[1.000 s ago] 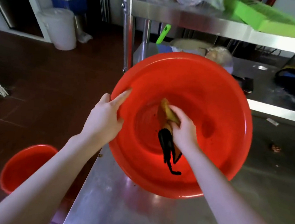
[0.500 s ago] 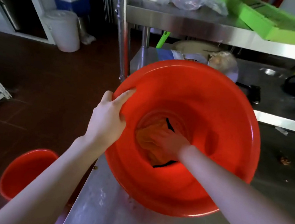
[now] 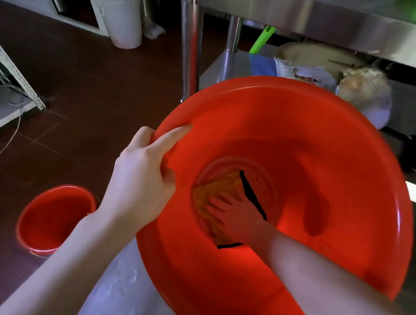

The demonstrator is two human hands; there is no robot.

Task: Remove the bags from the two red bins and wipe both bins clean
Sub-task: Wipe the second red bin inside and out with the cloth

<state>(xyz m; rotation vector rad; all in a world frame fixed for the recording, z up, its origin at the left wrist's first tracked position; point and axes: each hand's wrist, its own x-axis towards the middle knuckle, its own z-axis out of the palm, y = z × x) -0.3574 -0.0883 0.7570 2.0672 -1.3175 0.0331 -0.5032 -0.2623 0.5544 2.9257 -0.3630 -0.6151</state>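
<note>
The right hand [image 3: 236, 213] stays pressed flat, fingers spread, on the yellow cloth [image 3: 216, 197] at the bottom of the tilted red bin [image 3: 332, 157], the cloth now spread wider than half a second ago. The left hand [image 3: 141, 178] still clamps the bin's rim. The bin leans on the steel table [image 3: 117, 292]. A second red bin [image 3: 50, 219] stands on the floor, its inside bare.

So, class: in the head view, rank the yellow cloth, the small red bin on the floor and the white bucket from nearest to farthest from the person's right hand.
1. Yellow cloth: directly under the right hand, at the big bin's bottom.
2. Small red bin: on the floor, lower left.
3. White bucket: far upper left, by the wall.
</note>
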